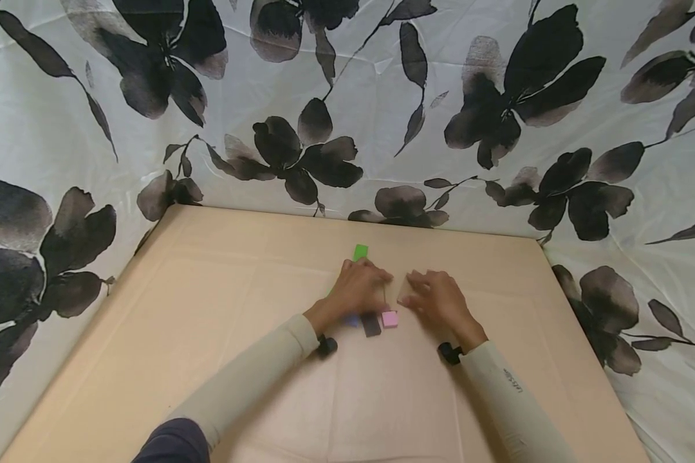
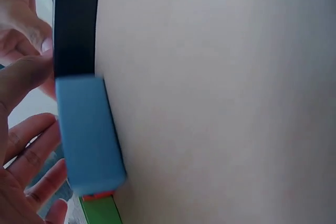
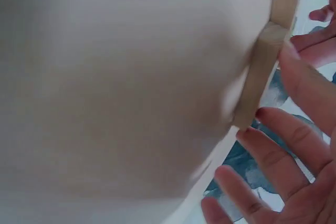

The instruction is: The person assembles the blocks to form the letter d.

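My left hand (image 1: 356,290) is over a cluster of small blocks. Its thumb and a fingertip lie by opposite ends of a wooden block (image 3: 284,4) behind the pink block (image 1: 389,319). That thumb overlaps the edge of the black block (image 2: 75,35) in the left wrist view, beside a blue block (image 2: 90,135); the other fingers spread behind the blue one. My right hand (image 1: 440,299) pinches another wooden block (image 3: 258,77) between thumb and fingertips at its ends, its remaining fingers loosely extended. The two wooden blocks stand close together in the right wrist view.
A green block (image 1: 361,251) shows just beyond my left hand. Red (image 2: 98,195) and green blocks peek out past the blue one. The tan tabletop (image 1: 255,270) meets a floral cloth (image 1: 382,128) along its back and sides.
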{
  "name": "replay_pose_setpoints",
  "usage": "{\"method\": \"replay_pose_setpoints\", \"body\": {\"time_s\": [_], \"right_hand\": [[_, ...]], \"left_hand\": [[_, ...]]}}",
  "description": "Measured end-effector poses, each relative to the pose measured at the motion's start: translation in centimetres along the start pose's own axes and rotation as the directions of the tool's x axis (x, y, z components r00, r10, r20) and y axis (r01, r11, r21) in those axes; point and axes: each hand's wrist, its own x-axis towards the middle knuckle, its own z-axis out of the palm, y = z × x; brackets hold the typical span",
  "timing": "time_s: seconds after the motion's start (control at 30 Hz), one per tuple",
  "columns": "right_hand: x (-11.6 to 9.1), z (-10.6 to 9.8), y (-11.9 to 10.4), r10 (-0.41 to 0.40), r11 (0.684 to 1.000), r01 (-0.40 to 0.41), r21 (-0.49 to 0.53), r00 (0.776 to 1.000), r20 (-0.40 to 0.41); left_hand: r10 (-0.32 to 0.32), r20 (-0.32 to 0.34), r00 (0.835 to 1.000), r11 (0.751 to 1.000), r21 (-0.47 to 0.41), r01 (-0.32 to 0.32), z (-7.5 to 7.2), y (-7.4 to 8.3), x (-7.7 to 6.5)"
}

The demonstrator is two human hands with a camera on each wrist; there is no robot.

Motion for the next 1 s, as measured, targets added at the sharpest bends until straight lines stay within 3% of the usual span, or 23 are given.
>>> {"method": "replay_pose_setpoints", "body": {"time_s": [0.3, 0.5, 0.77, 1.0], "right_hand": [[0.1, -0.2, 0.2, 0.002, 1.0, -0.002, -0.004, 0.999, -0.046], [1.0, -0.7, 0.4, 0.015, 1.0, -0.015, -0.008, 1.0, -0.016], [2.1, -0.9, 0.6, -0.006, 1.0, 0.006, 0.001, 0.999, 0.036], [1.5, -1.0, 0.5, 0.006, 0.998, -0.012, 0.063, 0.995, 0.1]], "left_hand": [[-0.02, -0.019, 1.0, 1.0, 0.022, 0.021, -0.4, 0.9, -1.1], [0.009, 0.032, 0.999, 1.0, 0.008, -0.009, 0.2, 1.5, -2.0], [0.028, 0.043, 0.999, 0.999, -0.024, -0.027, 0.7, 2.7, -3.7], [0.055, 0.01, 0.998, 0.997, 0.057, -0.055, 1.1, 4.0, -5.1]]}}
